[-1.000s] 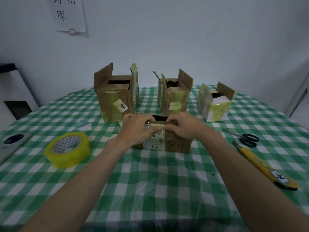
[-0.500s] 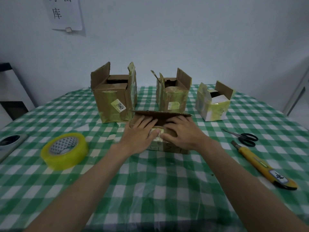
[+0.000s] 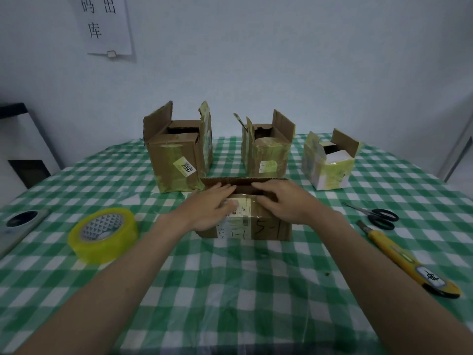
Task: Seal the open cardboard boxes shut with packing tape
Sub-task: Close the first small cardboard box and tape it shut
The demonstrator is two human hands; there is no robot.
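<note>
A small cardboard box [image 3: 266, 226] marked "5-1-1" sits at the table's middle. My left hand [image 3: 211, 204] and my right hand [image 3: 282, 201] lie flat on its top with straight fingers, pressing the near flap down; the far flap [image 3: 243, 181] still stands up behind my fingertips. A yellow roll of packing tape [image 3: 102, 234] lies on the cloth to the left of my left arm. Behind stand three open boxes: a large one [image 3: 176, 155], a middle one [image 3: 267, 149] and a yellow-taped white one [image 3: 329, 162].
Black scissors [image 3: 378, 216] and a yellow utility knife [image 3: 407, 260] lie to the right of my right arm. A grey device [image 3: 18, 224] sits at the left table edge. A green checked cloth [image 3: 230, 290] covers the table; a paper sign [image 3: 107, 24] hangs on the wall.
My fingers went from curled over the box's front edge to flat on its top, folding the flaps inward. The far flap has come into view behind my fingertips.
</note>
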